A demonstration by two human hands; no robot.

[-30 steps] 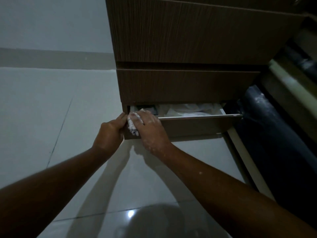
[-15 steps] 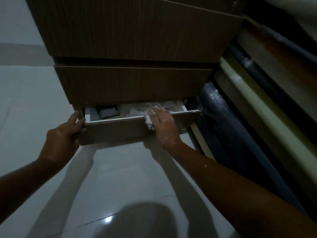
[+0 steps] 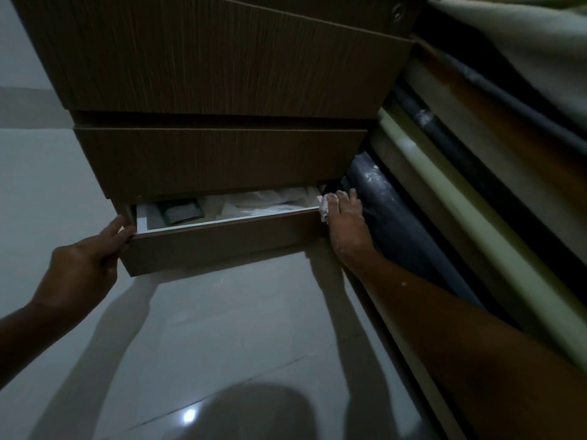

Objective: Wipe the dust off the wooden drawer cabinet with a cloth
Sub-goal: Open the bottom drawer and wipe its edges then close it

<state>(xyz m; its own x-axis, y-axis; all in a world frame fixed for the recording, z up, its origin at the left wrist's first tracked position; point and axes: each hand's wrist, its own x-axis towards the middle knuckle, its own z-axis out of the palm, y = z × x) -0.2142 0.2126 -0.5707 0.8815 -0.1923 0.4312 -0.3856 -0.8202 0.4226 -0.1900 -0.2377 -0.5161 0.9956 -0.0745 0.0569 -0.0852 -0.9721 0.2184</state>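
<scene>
At about eight o'clock the left hand (image 3: pixel 81 265) braces the left end of the open bottom drawer (image 3: pixel 222 241), its fingers (image 3: pixel 119 231) loosely spread and hooked on the corner, gripping nothing else. That hand sits right where the drawer meets the cabinet (image 3: pixel 206 74); if the drawer slides in, those fingers could get nipped.

Inside the drawer lie a dark flat object (image 3: pixel 182 212) and white crumpled material (image 3: pixel 270 203). A careless pass along the rim could knock dust down onto them.

At three o'clock the right hand (image 3: pixel 346 223) presses the cloth (image 3: pixel 324 209) against the drawer's right corner, fingers close together over it. Only a small wad of cloth shows, so I judge it could slip out and drop to the floor (image 3: pixel 222 328).

Just beside that hand stands a dark roll (image 3: pixel 390 223) with pale rolls (image 3: pixel 476 233) stacked behind. They crowd the cabinet's right side, so wiping that flank looks awkward, and the knuckles may scrape the roll. The light is dim, so missed dust is likely.
</scene>
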